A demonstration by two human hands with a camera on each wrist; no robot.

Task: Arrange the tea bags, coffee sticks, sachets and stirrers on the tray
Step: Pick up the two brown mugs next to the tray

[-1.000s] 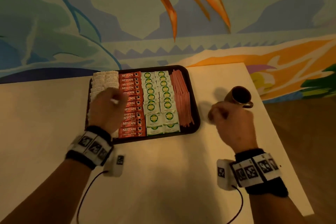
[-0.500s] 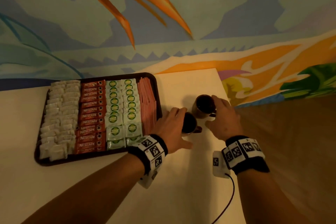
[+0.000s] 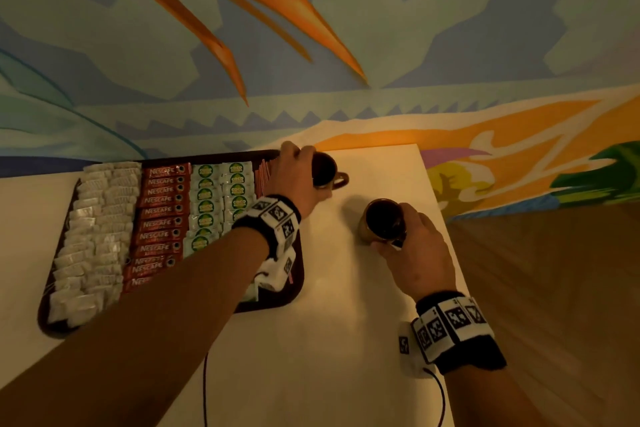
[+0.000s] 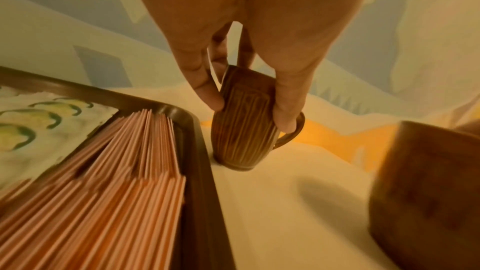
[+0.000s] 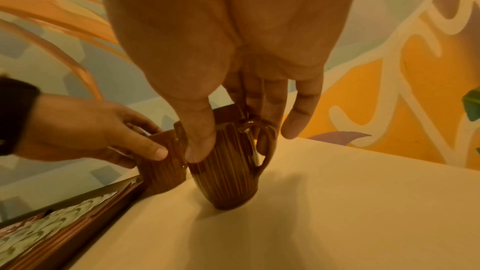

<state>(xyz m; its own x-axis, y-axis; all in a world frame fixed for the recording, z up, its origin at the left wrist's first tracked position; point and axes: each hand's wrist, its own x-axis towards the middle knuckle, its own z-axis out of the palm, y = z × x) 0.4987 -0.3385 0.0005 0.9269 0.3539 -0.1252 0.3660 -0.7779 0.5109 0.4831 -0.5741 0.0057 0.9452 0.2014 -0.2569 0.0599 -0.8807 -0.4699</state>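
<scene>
Right now each hand holds a brown ribbed mug on the white counter [image 3: 311, 340]. The left hand [image 3: 294, 173] reaches over the right side of the tray [image 3: 273, 302], and its grip is grasping the far mug [image 4: 244, 130]: thumb on one side and fingers [image 4: 285, 118] on the other, by the handle. This mug stands on the counter just beside the tray's far right corner. The right hand [image 3: 415, 253] has its grip grasping the near mug [image 5: 228, 174], with the thumb on the ribbed side and fingers by the handle. That mug stands on the counter too, to the right of the tray and nearer than the other one. Both mugs stand upright, and they are apart.

The dark tray lies on the left part of the counter and is full of neat rows. From left to right they are white sachets [image 3: 93, 236], red Nescafe coffee sticks [image 3: 159, 218], white tea bags [image 3: 214, 198] with green and yellow round marks, and pink stirrers [image 4: 116, 182] along the right edge. All of them lie flat inside the tray.

Each wrist wears a black band with black and white square marks. A painted wall [image 3: 311, 28] with orange leaves stands behind the counter.
</scene>
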